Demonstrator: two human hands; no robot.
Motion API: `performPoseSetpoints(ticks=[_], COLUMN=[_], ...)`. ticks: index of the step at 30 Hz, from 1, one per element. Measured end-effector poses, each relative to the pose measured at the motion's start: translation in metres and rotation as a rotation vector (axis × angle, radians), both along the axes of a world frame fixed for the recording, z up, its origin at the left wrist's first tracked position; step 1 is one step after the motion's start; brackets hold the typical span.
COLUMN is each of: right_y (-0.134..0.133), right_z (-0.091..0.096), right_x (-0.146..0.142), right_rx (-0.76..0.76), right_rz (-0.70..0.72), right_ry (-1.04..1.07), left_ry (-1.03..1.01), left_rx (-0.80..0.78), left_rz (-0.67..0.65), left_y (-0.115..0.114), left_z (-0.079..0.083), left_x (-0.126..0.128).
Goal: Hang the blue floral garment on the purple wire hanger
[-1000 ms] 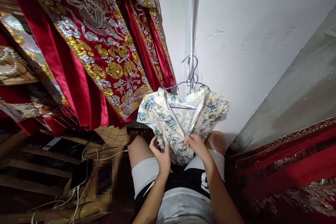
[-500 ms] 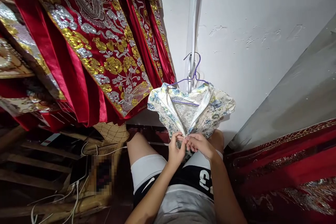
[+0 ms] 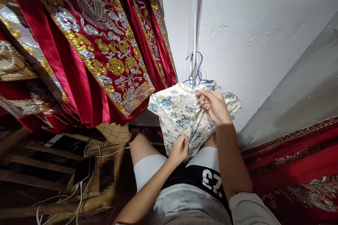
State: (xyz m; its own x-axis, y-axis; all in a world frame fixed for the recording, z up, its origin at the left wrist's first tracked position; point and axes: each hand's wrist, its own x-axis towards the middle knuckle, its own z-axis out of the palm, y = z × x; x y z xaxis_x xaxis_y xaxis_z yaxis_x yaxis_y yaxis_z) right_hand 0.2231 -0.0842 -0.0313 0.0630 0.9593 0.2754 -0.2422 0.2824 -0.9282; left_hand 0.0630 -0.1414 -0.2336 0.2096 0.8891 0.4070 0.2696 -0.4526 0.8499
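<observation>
**Floral garment (image 3: 179, 112) on purple hanger (image 3: 196, 74): front drawn over, fastening unconfirmed**

The garment is held above the person's lap (image 3: 208, 182), before the white wall (image 3: 250, 24) and just beside the red embroidered robes (image 3: 105, 49). The collar fabric is gripped by the right hand (image 3: 213, 105), fingers curled shut on it. The front edge near the hem is pinched by the left hand (image 3: 179, 149). The front panels are seen overlapped, so the closing is judged largely done. No fasteners can be made out, and whether the hanger is hung on anything cannot be told.
</observation>
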Motion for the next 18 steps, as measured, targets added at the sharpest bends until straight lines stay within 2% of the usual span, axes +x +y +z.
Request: performPoseSetpoints(ticks=[1,3,6,8,10,12,14,16,18], right_y=[-0.004,-0.011,-0.018,-0.02,-0.02,-0.015,-0.008,-0.002,-0.001], right_z=[-0.001,-0.005,-0.006,-0.003,0.0,-0.002,-0.011,-0.028,-0.052], right_x=[-0.003,-0.008,-0.013,-0.013,-0.012,-0.009,-0.007,-0.007,-0.008], right_rx=[0.014,0.036,0.059,0.091,0.123,0.141,0.138,0.097,0.021], right_rz=[0.009,0.013,-0.015,-0.031,-0.046,-0.074,-0.108,-0.128,-0.117], right_ry=[-0.015,-0.043,-0.108,-0.151,-0.171,-0.184,-0.215,-0.269,-0.316], left_ry=[-0.004,-0.041,-0.079,0.011,0.16,0.28,0.302,0.211,0.036], left_rx=[0.004,0.067,0.358,0.524,0.616,0.658,0.681,0.702,0.699], left_rz=[-0.031,-0.06,0.007,0.004,-0.024,-0.032,-0.007,0.068,0.196], left_y=[0.004,0.015,0.037,0.051,0.061,0.066,0.066,0.066,0.071], left_z=[0.012,0.047,0.116,0.159,0.19,0.207,0.214,0.217,0.218], left_x=[-0.004,-0.01,-0.012,-0.009,-0.003,0.003,0.006,0.002,-0.013])
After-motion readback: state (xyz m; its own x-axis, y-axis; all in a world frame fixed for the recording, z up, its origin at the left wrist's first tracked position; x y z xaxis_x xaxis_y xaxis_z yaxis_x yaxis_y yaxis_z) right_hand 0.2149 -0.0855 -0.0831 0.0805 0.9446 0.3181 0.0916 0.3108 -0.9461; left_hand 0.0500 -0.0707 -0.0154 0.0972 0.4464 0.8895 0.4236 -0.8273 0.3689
